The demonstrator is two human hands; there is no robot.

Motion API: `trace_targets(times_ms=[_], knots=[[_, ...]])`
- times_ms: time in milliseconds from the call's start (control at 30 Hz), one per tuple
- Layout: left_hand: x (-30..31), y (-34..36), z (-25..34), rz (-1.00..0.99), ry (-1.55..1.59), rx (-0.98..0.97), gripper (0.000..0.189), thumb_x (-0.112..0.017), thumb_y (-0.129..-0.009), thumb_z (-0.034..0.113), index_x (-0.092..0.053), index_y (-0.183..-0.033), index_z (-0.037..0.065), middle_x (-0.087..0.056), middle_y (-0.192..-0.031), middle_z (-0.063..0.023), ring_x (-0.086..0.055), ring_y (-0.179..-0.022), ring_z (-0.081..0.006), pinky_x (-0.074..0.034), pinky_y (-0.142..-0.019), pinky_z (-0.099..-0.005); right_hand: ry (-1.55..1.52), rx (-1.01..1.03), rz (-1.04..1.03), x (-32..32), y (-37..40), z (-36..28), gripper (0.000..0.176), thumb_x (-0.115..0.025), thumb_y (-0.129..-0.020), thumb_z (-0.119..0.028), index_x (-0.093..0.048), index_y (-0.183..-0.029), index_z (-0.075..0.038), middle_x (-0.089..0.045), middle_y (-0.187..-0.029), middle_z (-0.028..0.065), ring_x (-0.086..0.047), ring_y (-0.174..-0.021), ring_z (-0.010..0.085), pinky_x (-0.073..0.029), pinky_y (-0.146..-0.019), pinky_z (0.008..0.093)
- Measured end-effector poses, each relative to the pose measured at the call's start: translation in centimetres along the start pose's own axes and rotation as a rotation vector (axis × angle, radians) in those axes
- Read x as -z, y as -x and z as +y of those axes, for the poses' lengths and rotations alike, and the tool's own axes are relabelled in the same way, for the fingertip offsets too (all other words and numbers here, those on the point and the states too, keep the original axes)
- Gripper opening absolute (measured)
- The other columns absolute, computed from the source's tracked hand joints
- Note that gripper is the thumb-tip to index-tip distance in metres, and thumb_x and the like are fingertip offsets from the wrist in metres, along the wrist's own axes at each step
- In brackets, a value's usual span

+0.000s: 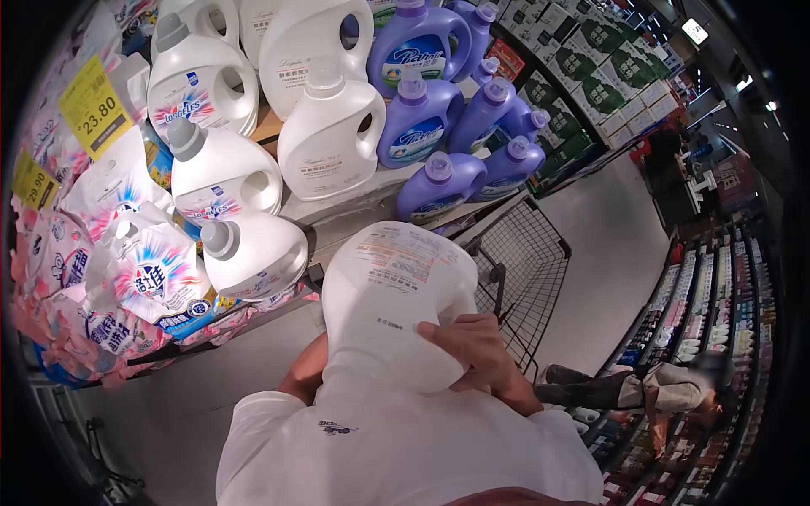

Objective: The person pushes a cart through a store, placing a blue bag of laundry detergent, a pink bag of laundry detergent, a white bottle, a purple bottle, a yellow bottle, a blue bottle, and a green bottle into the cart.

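A large white laundry detergent bottle (384,291) is held in front of my chest, its printed panel facing me and its neck end towards my shirt. My right hand (477,350) grips it at the lower right side, thumb lying against the printed panel. Only the left forearm (305,371) shows at the bottle's other side; the left hand itself is hidden behind the bottle. Beyond it, a matching white bottle with a clear cap (329,139) stands on the display.
Purple detergent bottles (439,190) and grey-capped white bottles (253,257) fill the display, with detergent pouches (152,274) at left. A wire shopping cart (527,278) stands at right. A person (666,392) is near the stocked shelves (717,304).
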State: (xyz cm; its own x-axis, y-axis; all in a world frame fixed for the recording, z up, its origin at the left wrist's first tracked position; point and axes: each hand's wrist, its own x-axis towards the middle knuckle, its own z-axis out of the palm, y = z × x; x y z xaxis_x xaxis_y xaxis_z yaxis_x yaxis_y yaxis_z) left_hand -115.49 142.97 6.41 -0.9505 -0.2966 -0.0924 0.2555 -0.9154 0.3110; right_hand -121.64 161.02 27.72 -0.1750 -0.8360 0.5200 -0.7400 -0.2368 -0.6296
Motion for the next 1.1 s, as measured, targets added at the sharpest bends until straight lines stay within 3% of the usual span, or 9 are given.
trace_targets(times_ms=[67,300,433,567,633,767,833,867,1100], knots=[[1.7,0.9,-0.1,0.064,-0.031,0.037,0.064,-0.039,-0.102,0.055,-0.045,-0.144,0.007,-0.056,-0.137,-0.0144,-0.058,-0.124,-0.0308,-0.051,-0.103,-0.0477,0.049,0.023,-0.028,-0.9,0.6,-0.8,0.088,-0.083,-0.052,-0.019,-0.062,-0.136,-0.004,-0.050,-0.059,-0.0033,-0.050,-0.048,0.0170,-0.040,-0.050,0.0320],[4.8,-2.2,-1.7,0.250,-0.126,0.221,0.059,-0.036,-0.103,0.052,-0.050,-0.139,0.007,-0.062,-0.131,-0.0147,-0.063,-0.117,-0.0323,-0.054,-0.099,-0.0482,0.173,-0.106,0.172,0.3,2.8,-0.2,0.087,-0.083,-0.052,-0.020,-0.063,-0.135,-0.002,-0.059,-0.065,-0.0004,-0.058,-0.055,0.0165,-0.046,-0.056,0.0290],[0.2,-9.6,-8.1,0.361,-0.157,0.272,0.057,-0.034,-0.103,0.050,-0.053,-0.137,0.007,-0.065,-0.128,-0.0149,-0.066,-0.113,-0.0332,-0.056,-0.096,-0.0486,0.226,-0.397,0.772,2.2,4.8,1.2,0.075,-0.079,-0.060,-0.001,-0.061,-0.133,0.005,-0.074,-0.105,0.0133,-0.071,-0.092,0.0145,-0.054,-0.085,0.0279],[0.4,-8.5,-8.0,0.199,-0.857,0.409,0.039,-0.049,-0.103,0.036,-0.070,-0.108,0.004,-0.074,-0.091,-0.0124,-0.073,-0.079,-0.0292,-0.059,-0.079,-0.0430,0.166,-0.647,0.965,7.4,7.2,2.6,0.067,-0.073,-0.066,0.005,-0.062,-0.132,0.003,-0.071,-0.116,0.0098,-0.066,-0.106,0.0128,-0.050,-0.095,0.0284],[-1.9,-6.4,-7.2,-0.186,-1.809,-0.006,0.040,-0.049,-0.101,0.034,-0.073,-0.099,0.002,-0.073,-0.082,-0.0159,-0.072,-0.076,-0.0288,-0.058,-0.072,-0.0414,0.180,-0.781,1.003,9.0,9.3,4.1,0.068,-0.072,-0.066,0.005,-0.062,-0.133,0.002,-0.071,-0.117,0.0097,-0.065,-0.109,0.0132,-0.048,-0.097,0.0284],[0.5,-3.3,-8.8,-0.336,-2.121,-0.032,0.038,-0.053,-0.099,0.035,-0.073,-0.088,0.005,-0.069,-0.069,-0.0165,-0.069,-0.068,-0.0320,-0.055,-0.063,-0.0423,0.208,-1.012,1.118,10.1,13.8,8.6,0.071,-0.067,-0.065,0.006,-0.059,-0.136,0.001,-0.071,-0.105,0.0082,-0.065,-0.082,0.0119,-0.050,-0.073,0.0251],[1.7,-2.4,-9.1,-0.688,-2.356,-0.067,0.033,-0.057,-0.097,0.035,-0.073,-0.087,0.008,-0.066,-0.061,-0.0144,-0.067,-0.057,-0.0340,-0.054,-0.056,-0.0446,0.187,-1.127,1.156,10.4,15.9,11.7,0.071,-0.066,-0.065,0.006,-0.059,-0.136,0.000,-0.070,-0.099,0.0070,-0.062,-0.071,0.0110,-0.048,-0.062,0.0245],[2.3,-2.1,-9.5,-0.632,-2.271,-0.242,0.032,-0.058,-0.096,0.034,-0.071,-0.077,0.011,-0.061,-0.053,-0.0117,-0.063,-0.050,-0.0340,-0.051,-0.051,-0.0462,0.152,-1.183,1.153,10.5,17.4,13.7,0.070,-0.064,-0.066,0.006,-0.059,-0.135,0.000,-0.068,-0.094,0.0058,-0.057,-0.065,0.0102,-0.044,-0.056,0.0252],[0.3,0.6,-10.4,-0.486,-2.288,-0.256,0.038,-0.062,-0.094,0.033,-0.060,-0.062,0.013,-0.055,-0.047,-0.0098,-0.059,-0.044,-0.0321,-0.049,-0.047,-0.0432,-0.133,-1.307,1.136,7.2,26.1,28.2,0.053,-0.061,-0.063,0.009,-0.057,-0.115,0.002,-0.064,-0.084,0.0093,-0.054,-0.056,0.0154,-0.040,-0.046,0.0286]])
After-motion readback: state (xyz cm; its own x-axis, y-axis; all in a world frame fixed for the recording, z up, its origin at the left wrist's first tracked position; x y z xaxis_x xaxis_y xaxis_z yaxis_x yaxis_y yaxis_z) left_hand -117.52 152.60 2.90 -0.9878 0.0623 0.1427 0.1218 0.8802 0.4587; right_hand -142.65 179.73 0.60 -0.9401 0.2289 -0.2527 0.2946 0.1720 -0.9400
